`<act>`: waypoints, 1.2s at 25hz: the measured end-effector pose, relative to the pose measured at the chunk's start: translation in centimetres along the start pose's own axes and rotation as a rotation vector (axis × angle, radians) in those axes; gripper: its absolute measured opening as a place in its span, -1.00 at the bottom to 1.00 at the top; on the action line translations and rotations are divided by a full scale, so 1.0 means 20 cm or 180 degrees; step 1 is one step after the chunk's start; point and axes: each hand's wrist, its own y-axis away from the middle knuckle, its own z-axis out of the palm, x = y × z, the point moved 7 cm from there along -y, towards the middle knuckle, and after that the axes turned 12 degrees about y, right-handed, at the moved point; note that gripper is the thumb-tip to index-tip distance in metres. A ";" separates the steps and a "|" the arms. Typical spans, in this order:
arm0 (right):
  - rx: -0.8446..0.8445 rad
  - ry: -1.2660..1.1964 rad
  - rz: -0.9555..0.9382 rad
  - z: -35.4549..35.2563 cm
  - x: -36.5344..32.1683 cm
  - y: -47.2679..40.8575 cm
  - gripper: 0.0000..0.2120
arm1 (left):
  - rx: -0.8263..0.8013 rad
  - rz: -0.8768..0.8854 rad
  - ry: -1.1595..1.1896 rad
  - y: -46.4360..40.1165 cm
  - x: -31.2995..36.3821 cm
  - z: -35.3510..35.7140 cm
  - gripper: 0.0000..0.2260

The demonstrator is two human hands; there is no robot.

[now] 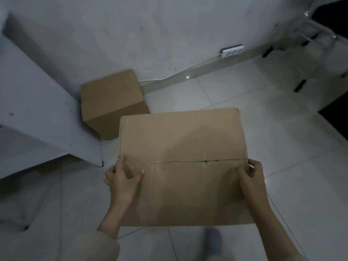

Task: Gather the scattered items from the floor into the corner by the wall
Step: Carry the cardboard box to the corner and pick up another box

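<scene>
A large brown cardboard box fills the middle of the view, its top flaps closed with a seam running across. My left hand grips its left edge, thumb on top. My right hand grips the right edge the same way. The box is held above the tiled floor. A smaller brown cardboard box sits on the floor in the corner, against the grey wall and beside a white cabinet. The large box's far left corner overlaps the small box in view.
A white power strip with a white cable lies along the baseboard at the back right. White wire racks stand at the far right. A dark mat edge shows at right. My foot is below the box.
</scene>
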 end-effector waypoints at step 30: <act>-0.1886 0.1270 0.0187 2.00 -0.43 -0.92 -0.56 | -0.0384 -0.0667 0.0605 -1.49 -0.65 -0.09 -0.66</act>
